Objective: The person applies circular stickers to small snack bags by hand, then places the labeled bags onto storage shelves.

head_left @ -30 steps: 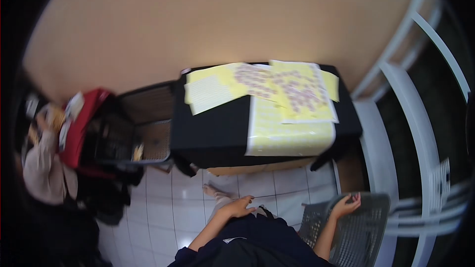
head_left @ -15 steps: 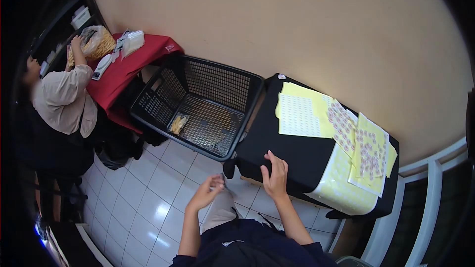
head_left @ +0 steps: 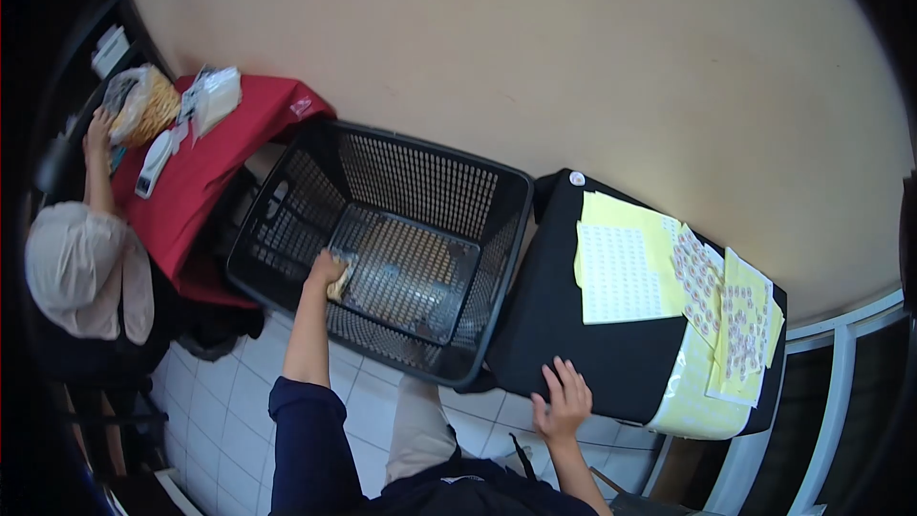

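Note:
My left hand (head_left: 328, 268) reaches down inside the black plastic basket (head_left: 430, 158), its fingers closed on a small clear packet of yellowish snacks (head_left: 339, 285) near the basket's left side. My right hand (head_left: 564, 403) is at the front edge of the black-covered table (head_left: 535, 325), fingers spread and nothing in them. Farther back on that table lie yellow and white sticker sheets (head_left: 626, 272), some printed with rows of round labels (head_left: 745, 315).
At the left, a person (head_left: 91, 268) has a hand on a large bag of snacks (head_left: 148, 110) on the red-covered table (head_left: 229, 153). A white scale (head_left: 155, 162) and clear plastic bags (head_left: 218, 100) lie beside it. A wall stands behind.
My left hand has moved from above the floor into the basket and closed on the packet. My right hand has shifted slightly right and down. The camera view has shifted too.

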The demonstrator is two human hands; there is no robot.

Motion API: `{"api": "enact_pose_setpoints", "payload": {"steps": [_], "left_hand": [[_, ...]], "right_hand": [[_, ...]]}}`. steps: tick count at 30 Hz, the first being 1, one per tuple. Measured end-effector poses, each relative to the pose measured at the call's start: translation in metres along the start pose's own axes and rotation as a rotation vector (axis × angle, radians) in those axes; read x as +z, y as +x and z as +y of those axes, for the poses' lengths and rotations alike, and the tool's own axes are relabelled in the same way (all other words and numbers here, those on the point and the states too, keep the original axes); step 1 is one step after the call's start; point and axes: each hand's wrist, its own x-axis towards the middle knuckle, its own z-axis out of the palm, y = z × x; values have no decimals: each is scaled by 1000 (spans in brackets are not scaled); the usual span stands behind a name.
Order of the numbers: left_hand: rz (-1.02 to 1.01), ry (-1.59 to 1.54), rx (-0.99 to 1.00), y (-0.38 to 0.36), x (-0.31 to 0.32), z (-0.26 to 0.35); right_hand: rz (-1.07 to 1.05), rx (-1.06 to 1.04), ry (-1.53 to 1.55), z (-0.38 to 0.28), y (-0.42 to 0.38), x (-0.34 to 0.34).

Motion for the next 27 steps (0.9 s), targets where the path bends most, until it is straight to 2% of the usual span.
{"api": "enact_pose_setpoints", "payload": {"steps": [1, 3, 5, 8, 10, 12, 16, 18, 20, 22, 23, 24, 26, 27], "left_hand": [[-24, 100, -64, 40, 21, -26], [-70, 255, -150, 59, 28, -27], [-50, 249, -175, 84, 47, -41], [-218, 338, -256, 126, 77, -67], [-415, 421, -315, 145, 91, -76], [-448, 459, -352, 140, 96, -72], [-381, 390, -364, 137, 109, -76], [-254, 295, -433, 129, 110, -70], [-181, 208, -393, 126, 111, -65], [-483, 417, -37, 125, 101, -58], [-155, 148, -19, 130, 130, -87], [-156, 153, -15, 123, 122, -80], [-121, -114, 282, 108, 113, -60], [-73, -181, 339, 102, 110, -47]], "right_hand": [[15, 30, 7, 1, -1, 4], [47, 62, -19, 2, -1, 10], [89, 78, -43, 3, -4, 19], [151, 79, -97, 1, -5, 24], [324, 30, -156, -15, 25, 14], [319, 75, -227, -15, 23, 18], [305, 111, -252, -18, 27, 19], [293, 128, -254, -19, 26, 17], [283, 160, -260, -21, 25, 18], [266, 190, -250, -21, 21, 19], [259, 207, -242, -22, 20, 19], [251, 224, -234, -21, 19, 18], [237, 266, -204, -23, 18, 16], [173, 325, -203, -27, 19, 14]]}}
